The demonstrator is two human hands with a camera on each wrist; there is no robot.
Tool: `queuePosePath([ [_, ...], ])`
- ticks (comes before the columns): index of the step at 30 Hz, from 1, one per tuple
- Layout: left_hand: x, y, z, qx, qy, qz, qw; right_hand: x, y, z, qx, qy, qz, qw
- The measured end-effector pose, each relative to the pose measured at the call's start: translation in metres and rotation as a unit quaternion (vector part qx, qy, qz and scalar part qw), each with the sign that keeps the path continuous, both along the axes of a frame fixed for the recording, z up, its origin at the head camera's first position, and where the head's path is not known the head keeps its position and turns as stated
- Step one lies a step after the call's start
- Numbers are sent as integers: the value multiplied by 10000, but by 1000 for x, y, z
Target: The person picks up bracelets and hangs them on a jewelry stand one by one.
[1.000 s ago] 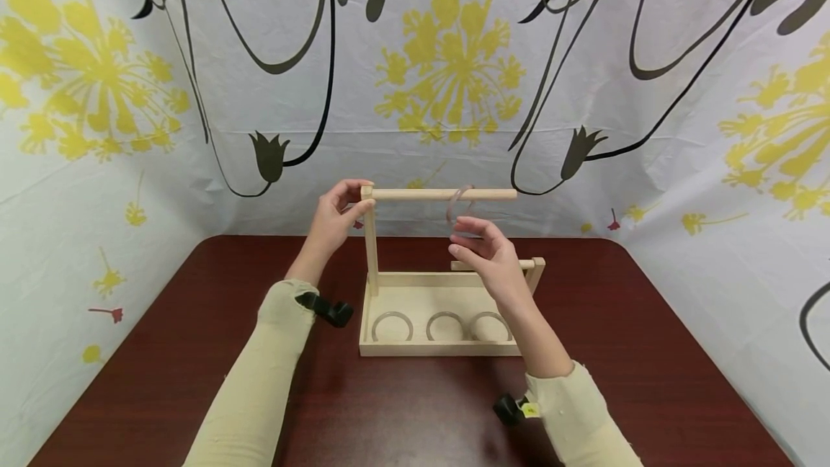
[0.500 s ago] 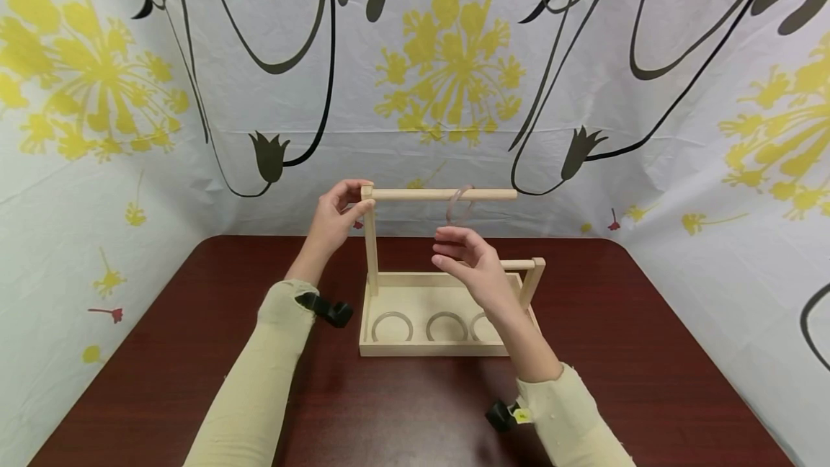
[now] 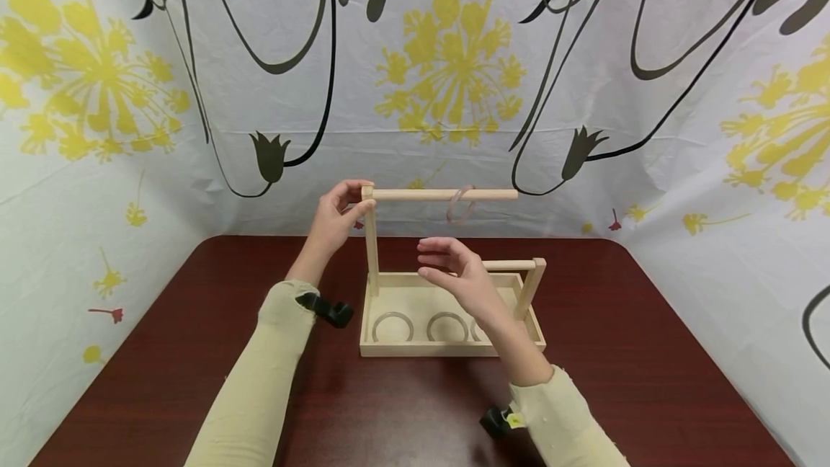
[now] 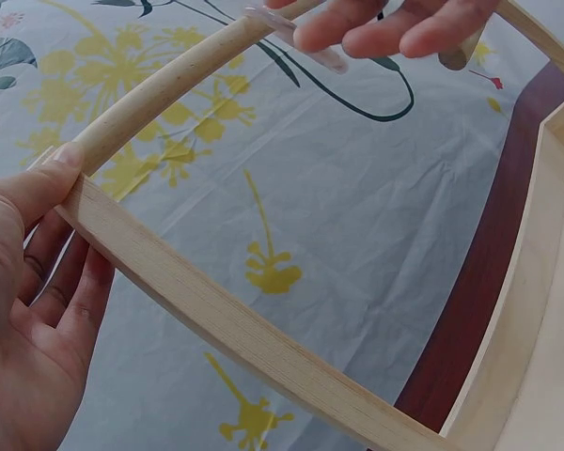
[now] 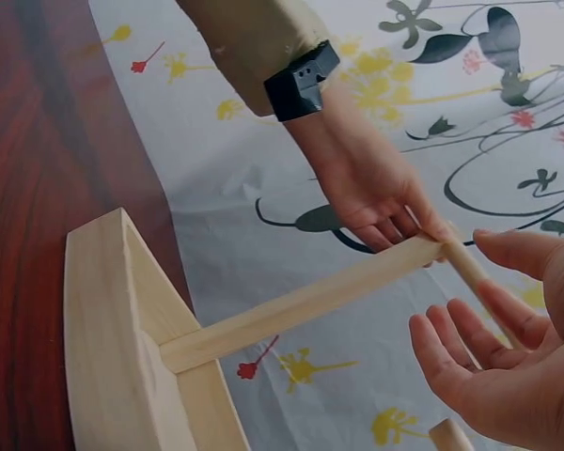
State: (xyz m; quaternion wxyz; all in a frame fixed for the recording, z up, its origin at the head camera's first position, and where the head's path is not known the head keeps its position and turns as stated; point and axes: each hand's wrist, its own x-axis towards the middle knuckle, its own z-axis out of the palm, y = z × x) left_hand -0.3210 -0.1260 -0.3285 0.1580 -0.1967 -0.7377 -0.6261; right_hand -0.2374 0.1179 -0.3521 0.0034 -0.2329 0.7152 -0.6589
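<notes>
Bracelet [image 3: 460, 205] one hangs on the top dowel [image 3: 444, 194]; seemingly three wait in the tray [image 3: 447, 349]; left hand [image 3: 335, 216] pinches the post [image 3: 372, 251], right hand [image 3: 457, 274] relaxed, empty.

Looks like a staged recording booth, not a lived-in room. Closed in at the back and on both sides by a hung white fabric backdrop [image 3: 415, 92], creased, printed with yellow dandelion heads and black tulip stems, dropping right down to the back edge and both side edges of a dark red-brown wooden table [image 3: 194, 352] with rounded far corners. Holds only a pale wooden jewellery stand [image 3: 447, 308], set near the middle of the table. Shows small black cameras strapped at the wrists of cream sleeves [image 3: 259, 380], a sign of deliberate filming.
</notes>
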Motion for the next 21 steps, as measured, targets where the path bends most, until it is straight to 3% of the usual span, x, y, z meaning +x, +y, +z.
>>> queuePosePath([
  [21, 0, 1, -1, -89, 2, 29, 10000, -4, -13, -34, 383, -434, 1050, 9928],
])
